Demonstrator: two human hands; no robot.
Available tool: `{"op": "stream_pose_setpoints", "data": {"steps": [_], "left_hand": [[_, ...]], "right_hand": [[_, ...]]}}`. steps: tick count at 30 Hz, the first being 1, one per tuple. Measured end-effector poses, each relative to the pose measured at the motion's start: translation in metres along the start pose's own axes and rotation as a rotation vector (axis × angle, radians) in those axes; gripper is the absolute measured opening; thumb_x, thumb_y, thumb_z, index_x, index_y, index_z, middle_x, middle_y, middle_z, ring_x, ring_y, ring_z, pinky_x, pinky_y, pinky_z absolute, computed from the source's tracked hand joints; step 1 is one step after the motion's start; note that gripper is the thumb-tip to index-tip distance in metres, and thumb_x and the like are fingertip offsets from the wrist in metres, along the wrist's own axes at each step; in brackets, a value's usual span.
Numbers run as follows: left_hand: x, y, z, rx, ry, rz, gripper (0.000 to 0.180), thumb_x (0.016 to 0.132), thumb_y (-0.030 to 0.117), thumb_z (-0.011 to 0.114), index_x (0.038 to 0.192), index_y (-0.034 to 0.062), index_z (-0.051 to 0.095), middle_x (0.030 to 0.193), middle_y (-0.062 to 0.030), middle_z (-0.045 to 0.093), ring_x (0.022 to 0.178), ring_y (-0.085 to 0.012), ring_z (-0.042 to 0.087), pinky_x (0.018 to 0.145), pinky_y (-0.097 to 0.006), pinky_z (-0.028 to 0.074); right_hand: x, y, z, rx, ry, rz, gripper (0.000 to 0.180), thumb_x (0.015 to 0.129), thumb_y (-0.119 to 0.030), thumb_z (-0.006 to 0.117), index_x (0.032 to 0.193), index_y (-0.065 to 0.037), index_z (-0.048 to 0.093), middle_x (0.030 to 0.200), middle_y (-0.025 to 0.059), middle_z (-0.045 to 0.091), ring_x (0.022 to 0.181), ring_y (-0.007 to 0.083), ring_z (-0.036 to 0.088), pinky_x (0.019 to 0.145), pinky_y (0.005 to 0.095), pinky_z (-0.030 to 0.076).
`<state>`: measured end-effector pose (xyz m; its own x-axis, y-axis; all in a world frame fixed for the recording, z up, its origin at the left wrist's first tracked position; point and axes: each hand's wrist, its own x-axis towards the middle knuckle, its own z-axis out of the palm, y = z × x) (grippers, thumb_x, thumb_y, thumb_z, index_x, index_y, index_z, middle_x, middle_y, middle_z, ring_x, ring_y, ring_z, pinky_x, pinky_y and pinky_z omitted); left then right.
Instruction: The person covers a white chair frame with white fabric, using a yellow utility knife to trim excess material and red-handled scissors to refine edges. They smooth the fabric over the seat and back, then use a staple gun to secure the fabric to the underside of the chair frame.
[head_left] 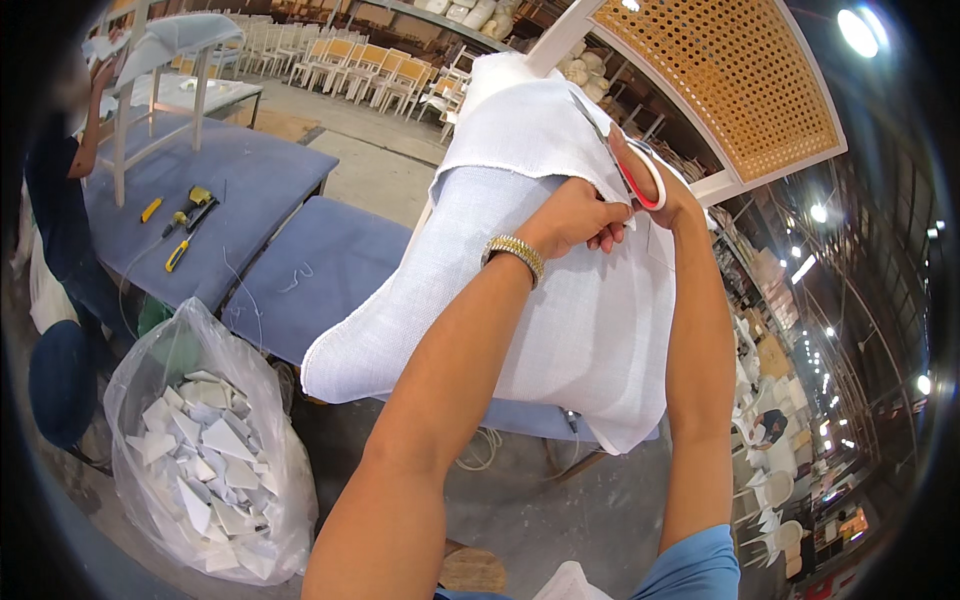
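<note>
A large piece of white woven fabric [560, 330] is draped over a chair seat in front of me. My left hand [575, 215], with a metal watch on its wrist, pinches the fabric near a cut edge. My right hand [665, 185] grips scissors with red handles [640, 180]; the blades point up and left into the fabric. Above stands the chair's back, a white frame with a cane-weave panel [735, 75].
Blue padded work tables [320, 270] lie to the left, one bearing yellow-handled tools [185, 215]. A clear plastic bag of white fabric scraps [210, 460] stands at lower left. Another person [65, 190] works at the far left. Rows of chairs [350, 65] fill the background.
</note>
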<state>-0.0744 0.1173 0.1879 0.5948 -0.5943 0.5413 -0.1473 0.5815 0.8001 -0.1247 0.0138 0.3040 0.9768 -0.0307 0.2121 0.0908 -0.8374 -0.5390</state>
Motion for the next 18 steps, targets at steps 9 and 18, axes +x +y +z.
{"op": "stream_pose_setpoints", "data": {"steps": [9,18], "left_hand": [[0.006,-0.004,0.001,-0.054,-0.033,0.000,0.019,0.089,0.014,0.068,0.083,-0.0029,0.066,0.069,-0.0098,0.067,0.052,-0.0154,0.061,0.045,-0.027,0.042],[-0.011,0.020,0.004,0.417,-0.278,-0.121,0.032,0.094,0.030,0.066,0.081,0.0013,0.070,0.068,-0.0068,0.068,0.053,-0.0131,0.064,0.045,-0.024,0.044]], "right_hand": [[0.024,0.021,0.006,0.064,0.026,-0.096,0.081,0.090,-0.072,0.057,0.110,0.006,0.066,0.085,0.0133,0.068,0.068,0.0170,0.066,0.050,0.0314,0.052],[0.030,0.045,0.013,0.088,0.186,-0.120,0.086,0.086,-0.076,0.059,0.115,0.003,0.070,0.099,0.0154,0.070,0.093,0.0198,0.065,0.084,0.0367,0.052]]}}
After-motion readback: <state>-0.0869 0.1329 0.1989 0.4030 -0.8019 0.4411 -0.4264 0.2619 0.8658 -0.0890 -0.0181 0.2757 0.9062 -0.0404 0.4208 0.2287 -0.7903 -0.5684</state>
